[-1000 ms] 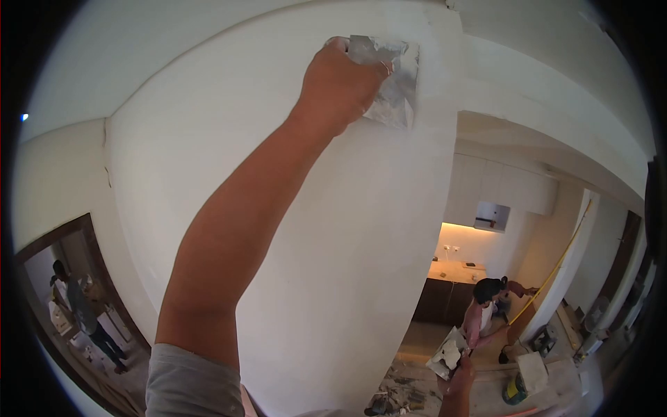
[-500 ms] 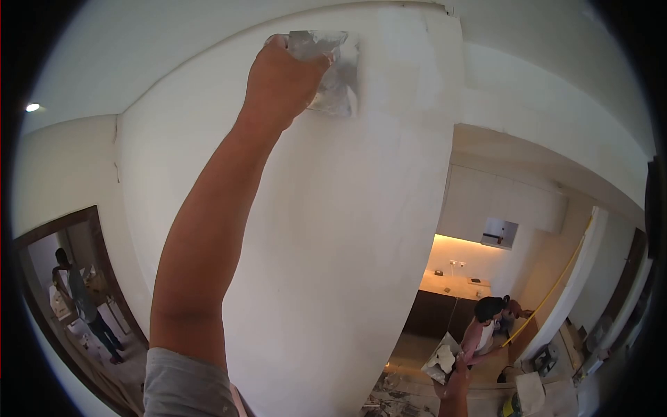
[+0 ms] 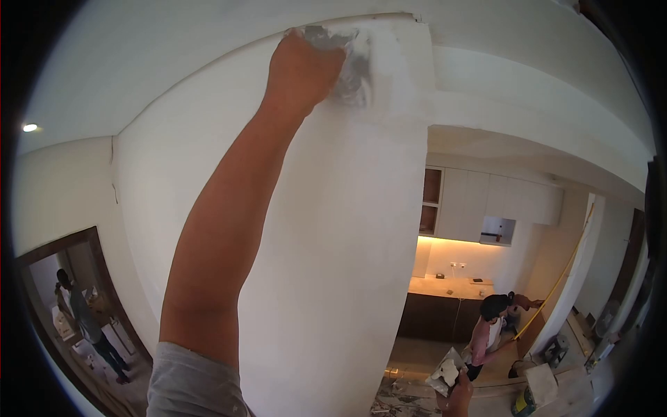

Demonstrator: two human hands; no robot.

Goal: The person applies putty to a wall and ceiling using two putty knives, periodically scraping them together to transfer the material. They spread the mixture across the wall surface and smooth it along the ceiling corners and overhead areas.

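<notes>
High on the white wall [image 3: 326, 243], my left hand [image 3: 304, 73] grips a wide metal putty knife [image 3: 356, 75], its fingers closed over the top. The blade lies nearly flat against the wall, close below the ceiling line, and is smeared with white putty. My left arm reaches up across the view. At the lower right, my right hand [image 3: 455, 397] holds a flat plate [image 3: 439, 381] carrying a lump of white putty [image 3: 451, 370]. The handle of each tool is hidden.
A co-worker [image 3: 490, 326] bends at the lower right, by a long yellow strip [image 3: 556, 285]. Another person [image 3: 87, 320] stands beyond the doorway [image 3: 97, 243] at left. A bucket [image 3: 522, 403] stands at lower right. Cabinets [image 3: 472, 201] hang above the lit counter [image 3: 451, 286].
My left hand and the putty knife have moved a little right in the view, nearer the wall's right edge. The view has shifted, showing more of the cabinets. Both hands keep their hold.
</notes>
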